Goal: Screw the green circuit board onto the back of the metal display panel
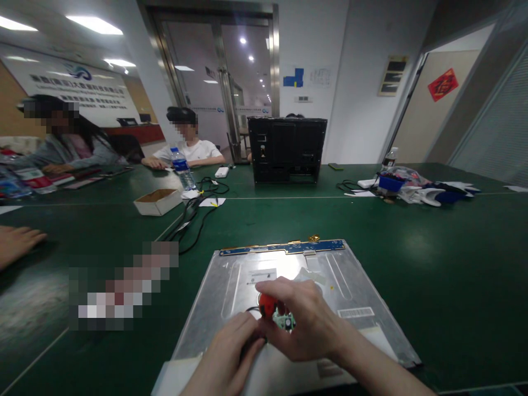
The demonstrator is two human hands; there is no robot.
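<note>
- Gripping a red, rounded handle [268, 304], the right hand [305, 319] has its thumb and fingers closed round it, above a small green circuit board [290, 320]; the handle's lower end is hidden.
- Flat, silvery metal panel [214, 308], pressed with shallow grooves, lies on the smooth green table [445, 286] right in front of the person, beneath both hands.
- Slim blue circuit strip [284, 248] along the panel's far edge; whitish sheeting [379, 341] across part of the near side.
- Past the panel's right edge, tabletop runs on to a heap of plastic and cloth [424, 190]; black cables [198, 214] lie beyond its far left corner.
- Left hand [237, 344] sits low beside the handle, fingers curled; whether they pinch anything, I cannot tell.
- Right forearm slants in from the lower right.
</note>
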